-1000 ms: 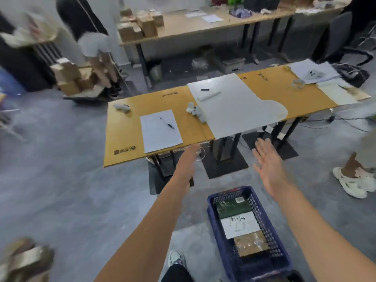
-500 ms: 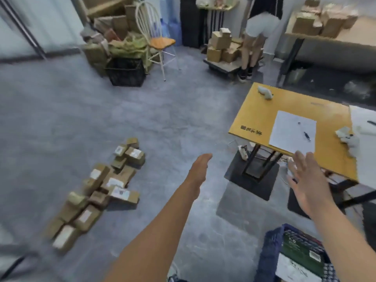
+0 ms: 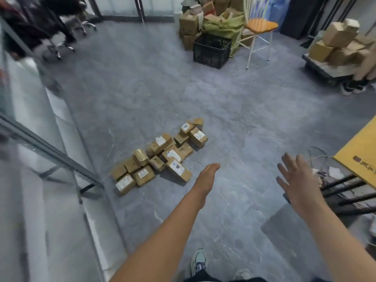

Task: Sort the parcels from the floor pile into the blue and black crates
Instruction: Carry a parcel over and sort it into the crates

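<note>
parcel pile [image 3: 160, 155] sits mid-way on the floor [image 3: 234, 110], nearer the glass partition [image 3: 30, 110] at its left edge. well over a dozen brown boxes, most labelled, touching or stacked on each other. left hand [image 3: 207, 174] and right hand [image 3: 299, 180] both reach out in front, grip wide, fingers straight, holding nothing, clear of the parcels. black crate [image 3: 211, 50] stands at the floor's far edge by a cardboard heap [image 3: 203, 15]; contents can't tell. blue crate not in view. judgement: bulk of the sort is left; next is a pickup from the pile's near end.
</note>
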Demonstrator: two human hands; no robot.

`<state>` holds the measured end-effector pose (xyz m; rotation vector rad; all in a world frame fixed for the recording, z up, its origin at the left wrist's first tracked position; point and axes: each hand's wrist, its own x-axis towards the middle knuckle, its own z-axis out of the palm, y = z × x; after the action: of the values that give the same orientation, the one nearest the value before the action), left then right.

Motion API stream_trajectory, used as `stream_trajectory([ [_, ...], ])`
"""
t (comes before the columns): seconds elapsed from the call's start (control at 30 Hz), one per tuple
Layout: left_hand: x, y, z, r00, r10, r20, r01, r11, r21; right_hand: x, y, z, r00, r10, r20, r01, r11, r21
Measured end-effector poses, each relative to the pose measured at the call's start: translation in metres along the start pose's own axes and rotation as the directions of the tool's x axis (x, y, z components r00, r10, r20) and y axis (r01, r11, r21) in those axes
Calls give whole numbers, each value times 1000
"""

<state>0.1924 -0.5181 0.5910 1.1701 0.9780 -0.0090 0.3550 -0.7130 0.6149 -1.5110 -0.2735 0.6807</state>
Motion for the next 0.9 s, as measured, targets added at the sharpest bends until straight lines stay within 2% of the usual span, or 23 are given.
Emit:
stream_trajectory([
  [0.13, -4, -9, -28, 998, -36, -61, 33, 998, -45, 29, 10, 33, 979, 184, 85, -185, 983, -4],
  [0.27, -7, -14, -47, 990, -79, -114, 69, 994, -83, 55, 24, 58, 952, 276, 135, -266, 960, -86],
  [0.57, 20, 1, -49, 954, -163, -251, 138, 984, -115, 105, 52, 78, 884, 383, 267, -374, 923, -87],
  [0.77, 43, 5, -53, 925, -203, -322, 174, 978, -117, 138, 67, 81, 855, 438, 278, -424, 899, -112],
  [0.9, 76, 5, -66, 920, -224, -321, 209, 975, -80, 163, 81, 92, 832, 489, 263, -472, 872, -128],
])
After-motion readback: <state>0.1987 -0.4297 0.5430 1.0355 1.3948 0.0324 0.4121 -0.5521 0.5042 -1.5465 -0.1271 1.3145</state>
